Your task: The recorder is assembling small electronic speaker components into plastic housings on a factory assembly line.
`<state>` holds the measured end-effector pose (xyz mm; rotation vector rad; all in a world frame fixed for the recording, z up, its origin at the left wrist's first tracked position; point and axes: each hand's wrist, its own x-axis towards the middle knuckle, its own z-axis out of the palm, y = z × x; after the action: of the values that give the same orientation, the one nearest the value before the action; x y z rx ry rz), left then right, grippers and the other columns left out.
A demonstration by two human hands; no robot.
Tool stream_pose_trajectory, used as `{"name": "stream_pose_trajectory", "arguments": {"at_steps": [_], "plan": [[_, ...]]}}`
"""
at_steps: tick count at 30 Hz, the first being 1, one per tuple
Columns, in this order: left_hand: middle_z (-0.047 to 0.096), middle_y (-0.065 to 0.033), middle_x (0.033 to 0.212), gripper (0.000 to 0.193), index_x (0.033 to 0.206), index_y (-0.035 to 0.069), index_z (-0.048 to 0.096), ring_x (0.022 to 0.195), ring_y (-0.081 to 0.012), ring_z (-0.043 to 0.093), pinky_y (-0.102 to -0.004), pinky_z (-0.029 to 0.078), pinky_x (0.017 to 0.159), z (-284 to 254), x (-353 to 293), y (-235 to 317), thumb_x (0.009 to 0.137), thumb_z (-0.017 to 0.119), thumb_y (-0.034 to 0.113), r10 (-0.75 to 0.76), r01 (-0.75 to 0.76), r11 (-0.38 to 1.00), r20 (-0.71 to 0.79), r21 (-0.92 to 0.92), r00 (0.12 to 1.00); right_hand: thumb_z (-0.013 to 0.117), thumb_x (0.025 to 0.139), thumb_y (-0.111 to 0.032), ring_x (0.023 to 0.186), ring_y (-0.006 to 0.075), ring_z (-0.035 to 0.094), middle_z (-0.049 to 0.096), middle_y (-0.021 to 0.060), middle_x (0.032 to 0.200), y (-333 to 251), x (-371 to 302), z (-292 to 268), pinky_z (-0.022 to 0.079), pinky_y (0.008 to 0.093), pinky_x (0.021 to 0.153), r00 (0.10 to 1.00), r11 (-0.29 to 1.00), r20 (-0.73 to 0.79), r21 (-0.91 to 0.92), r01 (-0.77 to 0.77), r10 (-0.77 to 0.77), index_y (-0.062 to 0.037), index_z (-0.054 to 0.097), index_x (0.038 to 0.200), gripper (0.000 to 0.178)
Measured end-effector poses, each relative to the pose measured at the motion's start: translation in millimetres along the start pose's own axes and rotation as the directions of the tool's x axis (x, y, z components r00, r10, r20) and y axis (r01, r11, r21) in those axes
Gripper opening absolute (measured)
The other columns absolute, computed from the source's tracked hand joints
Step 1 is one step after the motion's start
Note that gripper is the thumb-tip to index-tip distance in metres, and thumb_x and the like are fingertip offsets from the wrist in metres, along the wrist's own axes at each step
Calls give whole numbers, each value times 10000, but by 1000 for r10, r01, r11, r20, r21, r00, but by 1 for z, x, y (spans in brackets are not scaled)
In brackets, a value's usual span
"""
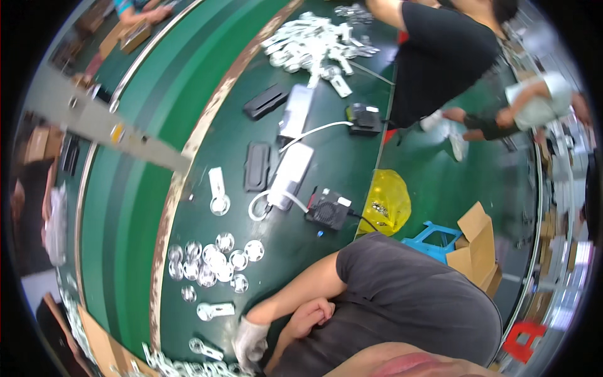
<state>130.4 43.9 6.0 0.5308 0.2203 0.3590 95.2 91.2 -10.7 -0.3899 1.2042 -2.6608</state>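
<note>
My arms are folded at the table's edge. My right hand (251,342) wears a white glove and rests by my left forearm; blur hides its fingers. My left hand (311,316) is bare, its fingers curled in near my right elbow, with nothing visible in them. Beside the glove lie two silvery pieces, each with a round end and a flat handle: one piece (215,311) and another piece (206,349) below it. Farther left is a cluster of shiny round discs (217,262). A similar handled piece (217,191) lies beyond them.
Two white oblong units (292,173) with cables, black cases (257,166) and a black box (328,208) stand mid-table. A heap of silvery parts (308,44) lies beyond. A green conveyor (135,207) runs left. A yellow bag (388,201) and carton (477,245) sit right; people work nearby.
</note>
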Motion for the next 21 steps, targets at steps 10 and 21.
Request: {"name": "stream_pose_trajectory", "arguments": {"at_steps": [10,21], "plan": [[580,-21,746,190,981,18,614,679,-107,522,-286,443,621,14,21,6,965,478,149,36,-68,858,72,509,997,573,917,-248,494,43,374,455,-27,592,-35,-30,10,268,212,431,945,944,-66,100,-314,321,16,669,985,289],[674,-98,754,137,944,74,628,682,-266,657,-369,483,611,84,-96,-29,884,568,181,641,229,615,-647,755,413,576,901,-286,572,72,474,553,15,661,-49,-30,42,388,223,520,889,834,-408,-399,-380,210,-15,671,975,296]]}}
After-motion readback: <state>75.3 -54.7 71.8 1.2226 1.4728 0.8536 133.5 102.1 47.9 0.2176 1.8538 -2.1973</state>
